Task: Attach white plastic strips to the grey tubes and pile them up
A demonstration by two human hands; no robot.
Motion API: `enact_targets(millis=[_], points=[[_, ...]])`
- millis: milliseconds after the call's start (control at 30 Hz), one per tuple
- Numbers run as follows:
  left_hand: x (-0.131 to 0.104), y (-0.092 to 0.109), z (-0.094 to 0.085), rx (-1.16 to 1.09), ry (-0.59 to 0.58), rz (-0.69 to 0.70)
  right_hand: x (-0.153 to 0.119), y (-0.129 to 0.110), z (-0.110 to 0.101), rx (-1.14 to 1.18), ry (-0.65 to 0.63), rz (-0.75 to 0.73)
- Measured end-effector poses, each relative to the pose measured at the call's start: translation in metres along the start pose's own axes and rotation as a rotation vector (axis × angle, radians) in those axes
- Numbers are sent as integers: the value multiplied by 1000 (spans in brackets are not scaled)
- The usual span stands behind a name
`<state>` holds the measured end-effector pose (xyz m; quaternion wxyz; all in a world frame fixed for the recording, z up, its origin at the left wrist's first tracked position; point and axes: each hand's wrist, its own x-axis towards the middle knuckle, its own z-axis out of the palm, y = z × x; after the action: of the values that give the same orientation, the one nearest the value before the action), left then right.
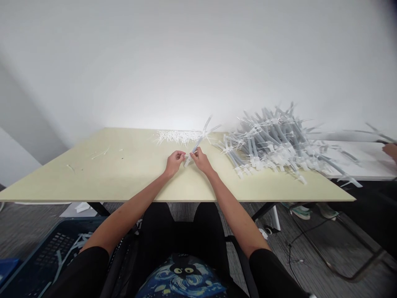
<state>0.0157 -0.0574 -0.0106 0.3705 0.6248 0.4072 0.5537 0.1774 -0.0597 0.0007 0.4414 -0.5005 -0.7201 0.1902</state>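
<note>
Over the middle of the pale yellow table, my right hand is closed round the lower part of a grey tube bundle. The bundle tilts up and to the right, and its upper ends spread apart near white ties. My left hand sits just left of the bundle's lower end, thumb and fingers pinched together at a thin white strip. Behind my hands lies a loose heap of thin white ties.
A large pile of tied grey tubes covers the table's right part. Stray ties lie at left. A blue crate stands on the floor at lower left. Another person's hand shows at the right edge, beside a white table.
</note>
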Motion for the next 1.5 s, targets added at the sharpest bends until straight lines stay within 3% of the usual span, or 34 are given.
enact_targets(millis=[167, 300, 500, 600, 733, 1133, 1400, 1500], points=[[-1, 1, 1, 30, 5, 27, -2, -2, -2, -19, -23, 12], [-5, 3, 0, 147, -15, 154, -3, -5, -3, -10, -16, -19], [-13, 5, -1, 408, -192, 407, -5, -8, -5, 38, -5, 9], [-14, 5, 0, 498, -269, 461, -6, -8, -5, 63, 5, 16], [-14, 3, 2, 565, -269, 488, -5, -7, -5, 91, 21, 18], [-11, 1, 4, 409, -182, 358, -5, -12, -2, 152, 11, 67], [-2, -5, 3, 121, -100, 85, -4, -10, -1, 89, 44, 70], [1, -7, 3, 54, -89, -14, -2, -10, 2, 207, 23, 84]])
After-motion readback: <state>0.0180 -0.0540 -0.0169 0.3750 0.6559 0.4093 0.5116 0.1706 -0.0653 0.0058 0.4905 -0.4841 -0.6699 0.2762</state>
